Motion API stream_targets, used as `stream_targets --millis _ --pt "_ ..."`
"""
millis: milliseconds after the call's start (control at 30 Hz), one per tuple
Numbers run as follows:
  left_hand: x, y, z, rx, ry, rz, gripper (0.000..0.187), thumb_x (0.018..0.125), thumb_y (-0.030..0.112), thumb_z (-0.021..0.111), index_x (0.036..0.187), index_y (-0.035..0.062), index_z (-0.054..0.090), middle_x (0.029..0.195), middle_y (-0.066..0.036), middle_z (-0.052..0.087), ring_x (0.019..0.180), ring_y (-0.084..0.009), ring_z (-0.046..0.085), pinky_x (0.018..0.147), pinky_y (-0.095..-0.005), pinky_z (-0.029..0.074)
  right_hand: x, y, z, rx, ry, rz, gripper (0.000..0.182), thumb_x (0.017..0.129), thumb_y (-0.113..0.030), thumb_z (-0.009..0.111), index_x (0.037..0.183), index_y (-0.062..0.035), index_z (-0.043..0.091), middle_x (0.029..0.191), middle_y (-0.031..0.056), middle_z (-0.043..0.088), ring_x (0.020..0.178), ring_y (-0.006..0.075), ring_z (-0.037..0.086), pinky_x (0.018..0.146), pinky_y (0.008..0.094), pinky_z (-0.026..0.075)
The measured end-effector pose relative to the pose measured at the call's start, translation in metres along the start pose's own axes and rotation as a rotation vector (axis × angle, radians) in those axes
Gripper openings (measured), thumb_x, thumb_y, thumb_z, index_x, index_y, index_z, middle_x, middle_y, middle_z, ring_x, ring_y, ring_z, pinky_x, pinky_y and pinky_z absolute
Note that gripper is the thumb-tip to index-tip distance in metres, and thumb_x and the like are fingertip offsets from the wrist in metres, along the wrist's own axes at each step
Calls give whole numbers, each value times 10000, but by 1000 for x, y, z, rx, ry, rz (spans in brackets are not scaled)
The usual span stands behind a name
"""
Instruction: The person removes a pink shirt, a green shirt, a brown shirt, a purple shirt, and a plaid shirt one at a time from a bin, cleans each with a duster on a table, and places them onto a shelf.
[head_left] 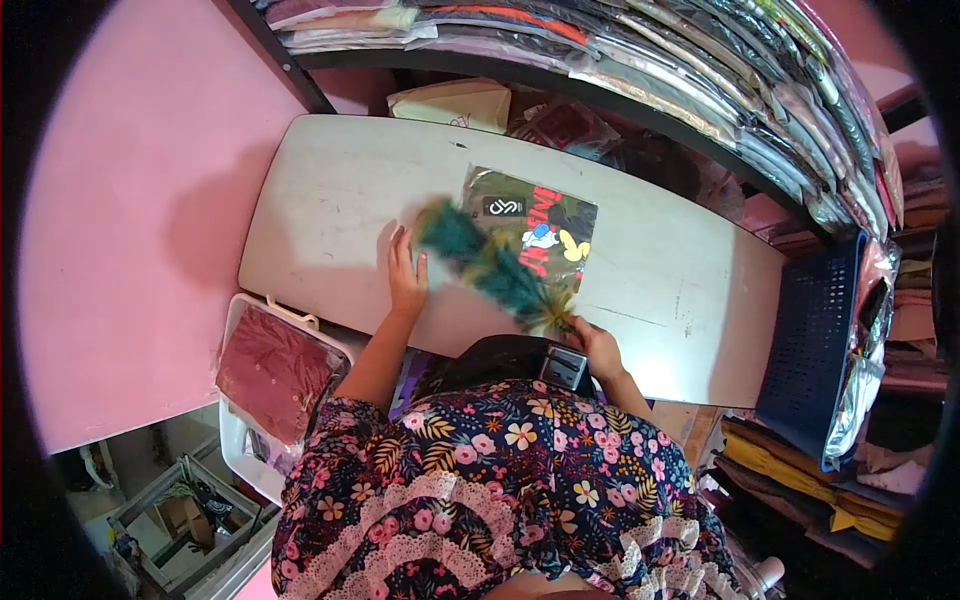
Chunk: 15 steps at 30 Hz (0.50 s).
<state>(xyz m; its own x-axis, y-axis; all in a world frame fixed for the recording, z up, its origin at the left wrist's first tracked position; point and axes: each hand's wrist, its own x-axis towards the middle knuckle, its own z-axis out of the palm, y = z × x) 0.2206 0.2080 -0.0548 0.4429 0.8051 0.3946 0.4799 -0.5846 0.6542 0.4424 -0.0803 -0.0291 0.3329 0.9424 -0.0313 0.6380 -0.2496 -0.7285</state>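
Observation:
A fluffy green and yellow duster (pixel 490 265), smeared by motion, stretches diagonally over the table. Its near end is in my right hand (pixel 597 348), whose fingers are closed around the handle close to my body. Under and beyond the duster lies a dark green printed garment in clear plastic (pixel 570 215), with red lettering, a cartoon figure and a black label. My left hand (pixel 405 278) is at the left of the duster's far end, fingers stretched out, holding nothing.
The white table (pixel 690 300) spans the middle. Plastic-wrapped garments (pixel 680 75) fill the shelf behind it, above a pale package (pixel 450 105). A blue basket (pixel 808 345) stands at the right edge. At left, a white basket (pixel 236 440) holds a wrapped maroon garment (pixel 280 370).

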Motion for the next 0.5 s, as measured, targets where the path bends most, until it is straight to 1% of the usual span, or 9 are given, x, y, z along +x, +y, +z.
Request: stream_targets --millis 33,67,100,133,167,200,300,433,500 --pt "-2 4 2 -1 2 2 469 835 60 527 1289 20 413 1328 -233 387 1211 -366 401 1018 -409 316 0 -3 -4 -26 -46 45 317 853 -177 550 1163 -118 516 873 206 634 770 396 610 644 449 490" --pt "-3 8 4 8 -46 2 518 821 74 544 1309 16 381 1364 -242 328 1251 -385 339 1042 -428 273 2 -2 -4 -27 -44 44 317 853 -177 550 1163 -118 516 873 206 634 770 396 610 644 449 490" --pt "-3 13 5 19 -94 4 570 807 89 562 1330 12 350 1400 -252 269 1290 -403 278 1067 -448 229 4 -3 -4 15 -9 168 323 850 -183 555 1164 -121 516 899 203 632 780 391 610 656 446 492" --pt "-5 18 4 21 -90 3 570 807 89 562 1330 12 350 1400 -252 269 1290 -403 278 1067 -448 229 6 -2 -2 57 21 290 330 846 -189 560 1166 -124 516 924 200 631 790 385 611 668 443 494" --pt "-5 23 6 56 -113 50 598 791 101 580 1334 16 345 1419 -248 233 1297 -410 260 1067 -457 226 8 0 1 95 19 314 328 846 -195 561 1165 -133 519 954 186 631 809 374 613 680 432 497" --pt "-5 26 7 90 -136 97 627 775 114 599 1339 21 339 1437 -243 196 1304 -416 242 1067 -467 222 9 0 0 98 21 314 328 846 -195 561 1165 -133 519 954 186 631 809 374 613 680 432 497" --pt "-9 27 14 174 -146 166 669 760 201 638 1355 112 344 1458 -234 159 1337 -412 178 1057 -550 175 7 -4 -2 22 -77 -42 320 851 -177 566 1163 -127 518 946 178 633 819 373 613 674 425 499" --pt "-24 26 9 317 -234 211 691 758 288 656 1367 168 352 1470 -219 146 1359 -394 140 1050 -597 124 0 -17 -2 64 2 33 317 851 -165 566 1162 -126 518 949 177 632 823 370 612 685 428 497" --pt "-20 31 17 339 -276 228 740 734 285 668 1374 146 324 1468 -238 136 1354 -401 147 1050 -596 127 5 -14 -10 181 70 368 313 849 -157 567 1157 -125 520 960 183 629 827 368 612 691 432 496"
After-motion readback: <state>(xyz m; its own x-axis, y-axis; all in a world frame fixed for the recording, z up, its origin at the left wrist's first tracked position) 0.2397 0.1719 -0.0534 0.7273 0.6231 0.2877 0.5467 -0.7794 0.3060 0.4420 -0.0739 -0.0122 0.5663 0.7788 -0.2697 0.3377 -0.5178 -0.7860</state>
